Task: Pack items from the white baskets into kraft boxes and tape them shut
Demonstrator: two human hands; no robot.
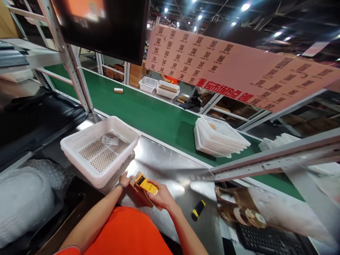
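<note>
Near my body, my right hand (161, 195) grips a small yellow package (147, 185) with a dark panel at its upper end. The package is held over a brown cardboard box (138, 194), which is partly hidden behind it and my hand. My left hand (126, 181) has its fingers at the cardboard's left edge and seems to hold it. Just beyond that hand stands a white plastic basket (99, 177), with a printed white slip (109, 140) lying inside. On the metal bench (170, 166) to the right lies a black and yellow handheld tool (198, 210), touched by neither hand.
Behind the bench runs a green conveyor (159, 120), bearing stacked white baskets (217, 138) and a small box (118, 90). A monitor (106, 32) and a code board (202, 63) hang above. Bubble wrap (26, 202) is at left; a keyboard (271, 241) at right.
</note>
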